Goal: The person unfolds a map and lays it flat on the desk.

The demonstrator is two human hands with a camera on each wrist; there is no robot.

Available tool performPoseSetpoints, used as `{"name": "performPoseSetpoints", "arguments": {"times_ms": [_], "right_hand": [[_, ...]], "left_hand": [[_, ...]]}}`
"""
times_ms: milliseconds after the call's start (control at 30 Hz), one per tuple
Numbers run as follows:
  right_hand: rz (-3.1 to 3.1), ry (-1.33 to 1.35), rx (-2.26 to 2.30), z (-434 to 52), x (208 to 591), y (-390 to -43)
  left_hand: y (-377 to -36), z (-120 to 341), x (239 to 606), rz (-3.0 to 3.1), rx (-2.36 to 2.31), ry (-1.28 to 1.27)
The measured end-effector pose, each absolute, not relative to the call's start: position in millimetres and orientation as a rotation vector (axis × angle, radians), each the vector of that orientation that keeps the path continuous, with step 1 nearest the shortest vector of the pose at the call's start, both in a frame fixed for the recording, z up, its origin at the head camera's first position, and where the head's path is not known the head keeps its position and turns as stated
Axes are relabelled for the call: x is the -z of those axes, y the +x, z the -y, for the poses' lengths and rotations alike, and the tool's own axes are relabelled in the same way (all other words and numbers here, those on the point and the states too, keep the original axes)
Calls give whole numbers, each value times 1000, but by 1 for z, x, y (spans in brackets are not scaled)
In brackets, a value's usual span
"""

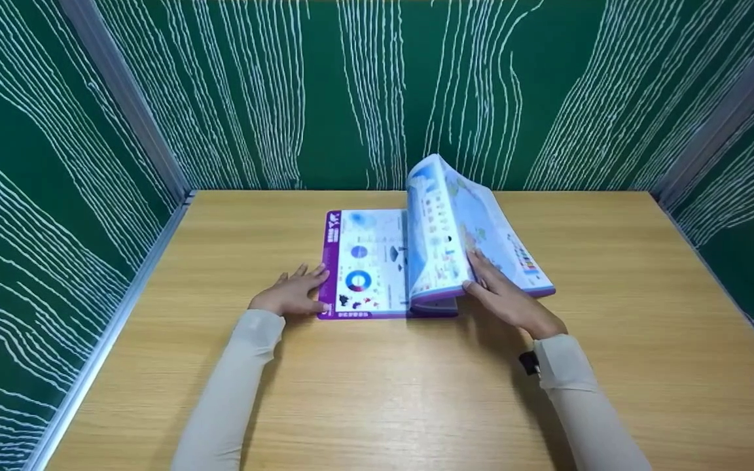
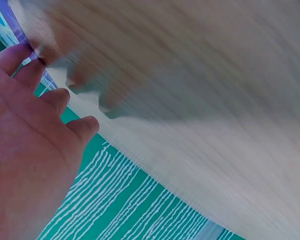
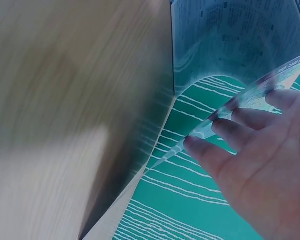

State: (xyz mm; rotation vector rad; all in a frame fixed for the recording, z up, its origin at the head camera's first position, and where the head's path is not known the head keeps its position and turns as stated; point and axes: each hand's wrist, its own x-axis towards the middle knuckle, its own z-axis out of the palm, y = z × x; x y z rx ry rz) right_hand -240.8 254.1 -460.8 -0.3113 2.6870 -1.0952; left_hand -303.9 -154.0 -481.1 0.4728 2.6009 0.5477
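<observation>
Green panels streaked with white wavy lines (image 1: 364,91) wall in a light wooden table (image 1: 416,392) on three sides, with pale metal strips (image 1: 122,98) running down the corners; near the table's far middle lies an open picture book (image 1: 383,261), its purple-edged left page flat on the wood and printed with charts and small diagrams; a thick sheaf of glossy pages (image 1: 462,222) rises from the spine and arches over to the right, its outer edge hanging above the table; the person's left hand (image 1: 290,294) rests flat on the wood at the book's left edge, fingers straight and slightly spread, the tips touching the purple border; the left wrist view, blurred, shows those fingertips (image 2: 20,55) at that border; the right hand (image 1: 504,297) reaches under the raised sheaf from the near side, fingers extended and a little apart, pressing up against the underside; in the right wrist view the fingertips (image 3: 230,122) lie along the curved page edge; both forearms wear pale sleeves (image 1: 233,386).
</observation>
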Motion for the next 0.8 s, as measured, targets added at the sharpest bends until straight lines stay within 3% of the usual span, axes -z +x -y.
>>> {"name": "performPoseSetpoints", "arguments": {"times_ms": [800], "right_hand": [[-2658,-286,1132,-284,462,-237]], "left_hand": [[-302,184,486,-2668,-498,492]]}}
